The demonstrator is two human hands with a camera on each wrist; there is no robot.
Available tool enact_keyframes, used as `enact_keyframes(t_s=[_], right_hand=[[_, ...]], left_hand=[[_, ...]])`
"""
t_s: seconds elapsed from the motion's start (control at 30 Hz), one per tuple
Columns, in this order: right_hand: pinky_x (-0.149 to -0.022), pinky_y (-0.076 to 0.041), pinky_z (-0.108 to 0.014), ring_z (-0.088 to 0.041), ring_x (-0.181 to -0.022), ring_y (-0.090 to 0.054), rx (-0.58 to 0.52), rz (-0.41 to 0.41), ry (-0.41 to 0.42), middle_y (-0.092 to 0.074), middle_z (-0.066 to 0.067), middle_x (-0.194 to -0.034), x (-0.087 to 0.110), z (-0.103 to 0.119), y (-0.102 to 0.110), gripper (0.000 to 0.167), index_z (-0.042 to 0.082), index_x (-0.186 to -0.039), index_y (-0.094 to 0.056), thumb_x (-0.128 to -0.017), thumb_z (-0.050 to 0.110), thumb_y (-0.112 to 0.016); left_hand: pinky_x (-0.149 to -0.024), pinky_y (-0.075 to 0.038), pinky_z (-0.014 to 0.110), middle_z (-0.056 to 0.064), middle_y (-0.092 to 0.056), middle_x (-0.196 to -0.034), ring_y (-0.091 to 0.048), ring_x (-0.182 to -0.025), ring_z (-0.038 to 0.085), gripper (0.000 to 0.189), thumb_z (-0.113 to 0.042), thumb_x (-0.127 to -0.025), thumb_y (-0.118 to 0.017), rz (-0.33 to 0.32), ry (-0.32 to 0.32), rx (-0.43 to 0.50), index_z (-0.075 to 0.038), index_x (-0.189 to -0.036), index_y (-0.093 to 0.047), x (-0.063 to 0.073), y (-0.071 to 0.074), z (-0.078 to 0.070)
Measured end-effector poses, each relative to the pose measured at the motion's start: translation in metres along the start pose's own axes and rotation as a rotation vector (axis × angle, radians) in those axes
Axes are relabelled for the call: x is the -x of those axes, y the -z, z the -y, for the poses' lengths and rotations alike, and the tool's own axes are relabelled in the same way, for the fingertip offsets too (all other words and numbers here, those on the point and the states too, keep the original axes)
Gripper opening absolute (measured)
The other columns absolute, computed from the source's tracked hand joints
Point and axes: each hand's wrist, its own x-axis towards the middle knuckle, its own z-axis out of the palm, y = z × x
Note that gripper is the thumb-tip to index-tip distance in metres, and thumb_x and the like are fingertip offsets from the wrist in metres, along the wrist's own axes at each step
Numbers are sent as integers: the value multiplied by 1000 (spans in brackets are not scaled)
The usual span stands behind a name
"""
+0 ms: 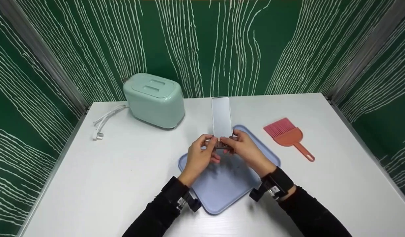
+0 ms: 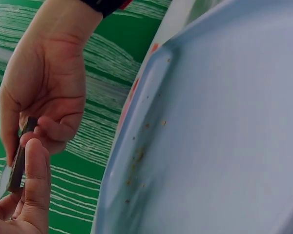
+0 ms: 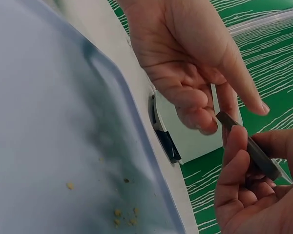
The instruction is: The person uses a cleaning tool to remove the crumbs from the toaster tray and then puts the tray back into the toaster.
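A flat, pale rectangular panel with a thin dark rim stands upright above the far side of a blue tray. Its lower end has a dark, thick bar, seen edge-on in the left wrist view. My left hand pinches this lower end at its left side, thumb on the front. At the right side my right hand grips the same end, thumb also in front and fingers curled behind. In the right wrist view the dark bar runs between both hands. Small yellow crumbs lie on the tray.
A mint green toaster stands at the back left, its white cord and plug beside it. To the right of the tray lies an orange-red dustpan with a pink brush. Green walls with white lines enclose the white table.
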Motion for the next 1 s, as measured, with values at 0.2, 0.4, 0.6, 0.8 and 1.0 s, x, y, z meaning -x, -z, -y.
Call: enact_keyframes(t_s=[0.2,0.4,0.6,0.8,1.0], right_hand=[[-56,-46,-19,-3,-58,-56,26,-19,-13,-67,8,-74,-8,0,6,19,-2,-115,-61,-105,14,-66],[-57,-43,-20,-3,-61,-50,16,-31,-42,-63,7,-76,-14,2,11,14,1,-109,-59,-106,14,-63],[-58,-42,-20,-4,-65,-49,23,-21,-68,-60,5,-79,-19,2,18,12,4,-104,-58,-106,15,-63],[-61,-45,-21,-5,-69,-51,88,2,-94,-60,6,-79,-28,0,24,14,6,-102,-60,-105,18,-65],[-63,-45,-21,-6,-70,-54,113,36,-117,-65,7,-79,-39,0,27,15,7,-99,-62,-105,20,-66]], left_hand=[[-64,-66,45,16,-65,-94,-75,-60,16,36,-35,-110,-63,-27,-24,-67,-4,-129,-68,-4,17,-6],[-61,-66,37,15,-65,-97,-77,-64,24,32,-30,-108,-66,-85,-84,-161,-6,-130,-68,-9,38,-14],[-59,-64,34,17,-68,-97,-77,-76,37,34,-28,-107,-68,-130,-163,-292,-6,-134,-67,-16,60,-24],[-83,-63,45,16,-70,-107,-73,-89,29,42,-33,-105,-71,-218,-285,-529,-5,-136,-67,-22,80,-36],[-98,-56,51,21,-63,-123,-66,-112,37,51,-37,-103,-73,-302,-340,-695,-4,-140,-64,-33,101,-48]])
